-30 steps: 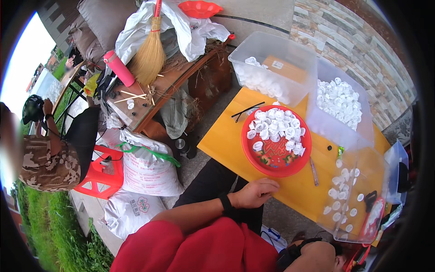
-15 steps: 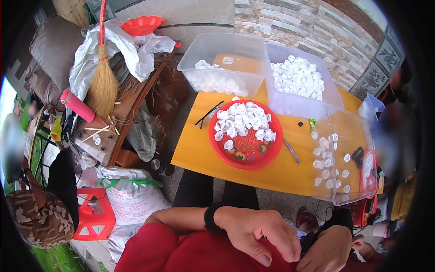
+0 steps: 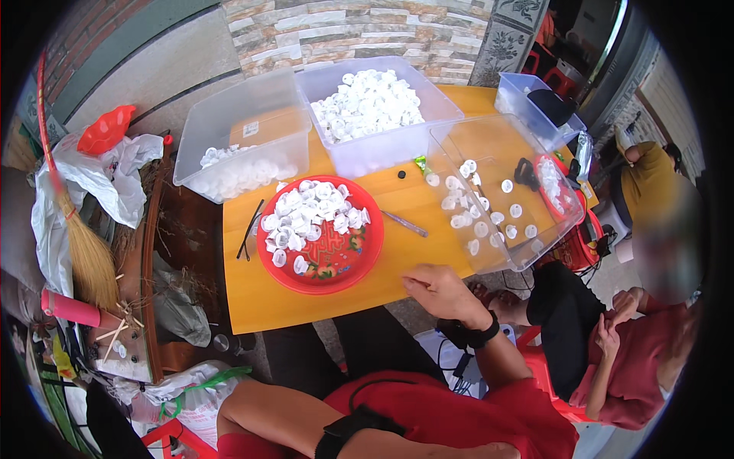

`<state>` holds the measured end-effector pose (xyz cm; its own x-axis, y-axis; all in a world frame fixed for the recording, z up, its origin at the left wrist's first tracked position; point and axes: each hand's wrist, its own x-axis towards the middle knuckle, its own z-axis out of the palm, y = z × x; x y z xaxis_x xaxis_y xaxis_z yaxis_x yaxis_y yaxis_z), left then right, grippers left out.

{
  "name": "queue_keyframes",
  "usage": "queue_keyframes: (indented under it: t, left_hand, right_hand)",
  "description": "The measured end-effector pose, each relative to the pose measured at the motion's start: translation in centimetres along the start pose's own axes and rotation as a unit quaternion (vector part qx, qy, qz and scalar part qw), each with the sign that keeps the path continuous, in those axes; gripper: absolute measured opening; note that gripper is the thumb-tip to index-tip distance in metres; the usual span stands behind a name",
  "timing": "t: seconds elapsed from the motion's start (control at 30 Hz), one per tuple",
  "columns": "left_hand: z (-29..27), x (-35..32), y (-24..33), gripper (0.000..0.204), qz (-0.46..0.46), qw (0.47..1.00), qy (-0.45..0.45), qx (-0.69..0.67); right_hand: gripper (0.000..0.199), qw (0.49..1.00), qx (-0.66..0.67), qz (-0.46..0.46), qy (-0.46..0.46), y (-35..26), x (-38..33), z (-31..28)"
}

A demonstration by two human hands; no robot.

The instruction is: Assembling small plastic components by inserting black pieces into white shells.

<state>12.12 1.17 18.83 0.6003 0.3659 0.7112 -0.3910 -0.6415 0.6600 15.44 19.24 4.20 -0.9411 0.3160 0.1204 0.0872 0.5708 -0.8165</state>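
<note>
My right hand (image 3: 440, 294), a black band on its wrist, lies palm down on the front edge of the yellow table (image 3: 252, 294), fingers loosely spread towards the left. I see nothing in it. Just left of it sits a round red tray (image 3: 367, 264) heaped with small white caps (image 3: 306, 214). A thin pen-like tool (image 3: 405, 223) lies beyond the hand. My left arm (image 3: 290, 405), with a black strap, crosses the bottom of the view; its hand is out of view.
Two clear bins stand at the back: one nearly empty (image 3: 237, 138), one full of white caps (image 3: 367, 103). A shallow clear box (image 3: 497, 199) with several caps overhangs the right. Another person (image 3: 634, 359) sits at the right. A broom (image 3: 88, 260) and sacks (image 3: 183, 390) are on the left.
The view has swung from the clutter on the left round to the table. My right hand has come up from my lap onto the table's front edge.
</note>
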Motion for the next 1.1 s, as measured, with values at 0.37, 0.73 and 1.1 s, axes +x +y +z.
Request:
queue_keyframes:
  t: [0.37, 0.73, 1.1]
  left_hand:
    - [-0.6, -2.5, 1.6, 0.042, -0.073, 0.997, -0.025, 0.022]
    - [-1.5, -4.5, 4.5, 0.053, -0.112, 0.982, -0.149, -0.024]
    - [-1.6, -7.6, 6.2, 0.034, -0.064, 0.99, -0.112, 0.054]
  right_hand:
    - [0.026, 0.911, -0.306, -0.115, 0.253, 6.0, 0.1, 5.3]
    - [0.03, 0.915, -0.278, -0.117, 0.267, 6.3, 0.1, 6.0]
    - [0.028, 0.918, -0.274, -0.108, 0.266, 6.2, -0.1, 5.9]
